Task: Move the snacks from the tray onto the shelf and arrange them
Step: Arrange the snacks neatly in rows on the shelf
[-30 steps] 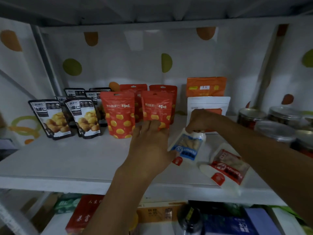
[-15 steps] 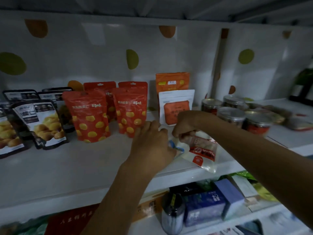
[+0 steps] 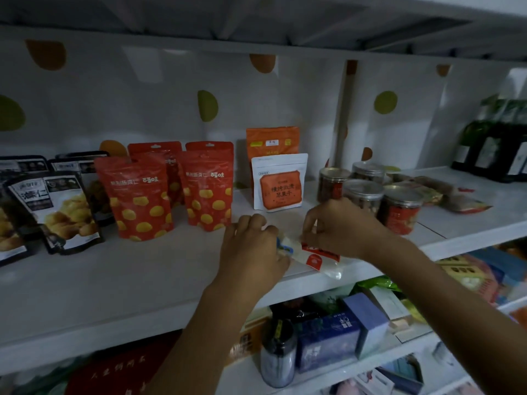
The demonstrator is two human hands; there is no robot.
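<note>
Two shelves, dim light. The nearer, lower shelf (image 3: 245, 377) carries a dark jar (image 3: 278, 354), a blue box (image 3: 328, 337) and a pale lavender box (image 3: 368, 317) side by side. Their labels are unreadable.

Above it is the white shelf (image 3: 128, 286). Both hands are at its front edge, close together but not touching.

Left hand (image 3: 251, 249): back toward the camera, fingers curled down onto a small blue-print packet (image 3: 285, 248) and gripping it. Only the packet's right end shows past the knuckles.

Right hand (image 3: 339, 226): fingers bent, pinching the upper edge of a red-print packet (image 3: 319, 258). The packet lies flat, its clear lower corner hanging just over the shelf lip.

The two packets touch or overlap — cannot tell which.

Behind the hands a white zip pouch (image 3: 279, 182) with an orange panel on its face stands upright, an orange pouch (image 3: 272, 141) right behind it. Left of those stand four red pouches (image 3: 137, 198) with yellow dots, upright in two rows of two. Further left are black pouches (image 3: 57, 212) showing yellow kernels, leaning back slightly.

Right of the right hand, four clear jars (image 3: 402, 209) with metal lids stand clustered. Beyond them flat wrapped packets (image 3: 445, 192) lie on the board. At far right, dark bottles (image 3: 496, 143) stand against the dotted backing sheet (image 3: 208, 106).
</note>
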